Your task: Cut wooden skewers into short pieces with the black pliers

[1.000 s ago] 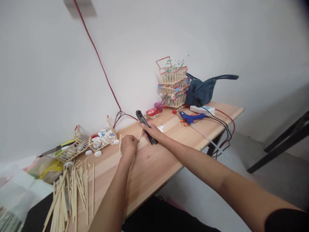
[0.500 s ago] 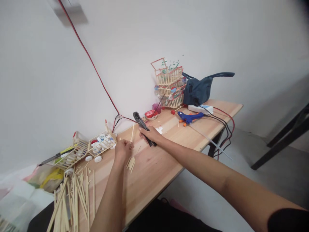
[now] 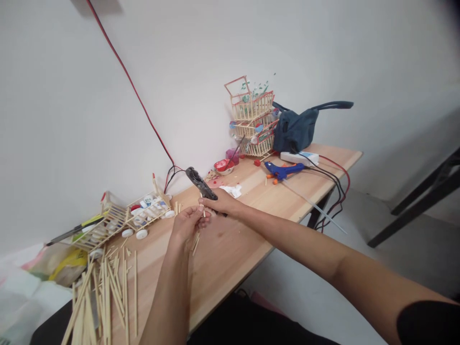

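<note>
My left hand [image 3: 189, 223] is closed, with fingertips pinching a thin wooden stick [image 3: 204, 211] over the table. Right beside it, my right hand [image 3: 223, 201] grips dark pliers [image 3: 197, 179] whose head points up and to the left. Both hands come together at the stick, and the right thumb is close to it. My fingers hide part of the pliers' handles. Just below the left hand lie several short cut sticks [image 3: 196, 243], partly covered by that hand.
Long wooden sticks [image 3: 108, 292] lie heaped at front left. Small stick carts [image 3: 151, 211] with white wheels stand along the wall, and more are stacked [image 3: 253, 127] at the back. A blue glue gun [image 3: 283, 170], a power strip [image 3: 300, 158] and a bag [image 3: 296, 129] occupy the right.
My hands have come together; the left moved right with its stick, and the pliers shifted left. The stick, upright and longer in view before, is now mostly hidden between my hands.
</note>
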`<action>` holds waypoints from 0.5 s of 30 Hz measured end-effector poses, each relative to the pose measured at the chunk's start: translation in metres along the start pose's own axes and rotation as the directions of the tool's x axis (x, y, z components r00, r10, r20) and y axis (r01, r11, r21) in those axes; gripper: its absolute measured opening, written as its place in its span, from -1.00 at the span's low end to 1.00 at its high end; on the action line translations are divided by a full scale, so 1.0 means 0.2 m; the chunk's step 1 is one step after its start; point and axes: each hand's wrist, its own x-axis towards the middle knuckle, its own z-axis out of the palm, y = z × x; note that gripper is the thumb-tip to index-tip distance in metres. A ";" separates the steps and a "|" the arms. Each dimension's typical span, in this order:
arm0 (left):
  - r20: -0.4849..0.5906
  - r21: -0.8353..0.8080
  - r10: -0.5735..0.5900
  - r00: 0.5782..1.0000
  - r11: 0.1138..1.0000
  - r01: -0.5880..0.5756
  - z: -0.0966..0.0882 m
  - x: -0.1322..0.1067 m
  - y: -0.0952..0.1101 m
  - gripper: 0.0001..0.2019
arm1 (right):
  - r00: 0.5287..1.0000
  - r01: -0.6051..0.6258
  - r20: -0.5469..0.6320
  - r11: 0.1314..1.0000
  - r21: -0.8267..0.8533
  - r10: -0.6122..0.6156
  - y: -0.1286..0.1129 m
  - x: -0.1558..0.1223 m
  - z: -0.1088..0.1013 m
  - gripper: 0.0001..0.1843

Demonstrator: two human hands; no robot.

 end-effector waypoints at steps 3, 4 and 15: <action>-0.010 -0.026 -0.024 1.000 0.999 0.024 0.00 -0.03 -0.01 -0.66 | 0.999 -0.044 0.020 0.998 0.044 0.043 0.00 0.01 0.00 -0.73; 0.010 -0.038 -0.024 1.000 0.999 0.025 0.00 -0.04 -0.01 -0.66 | 0.998 -0.065 0.027 0.996 0.064 0.063 0.00 0.01 0.00 -0.73; 0.152 0.112 0.091 0.984 0.988 -0.108 -0.04 -0.09 -0.02 -0.54 | 0.983 -0.182 0.036 0.942 0.283 0.180 0.00 0.02 0.00 -0.78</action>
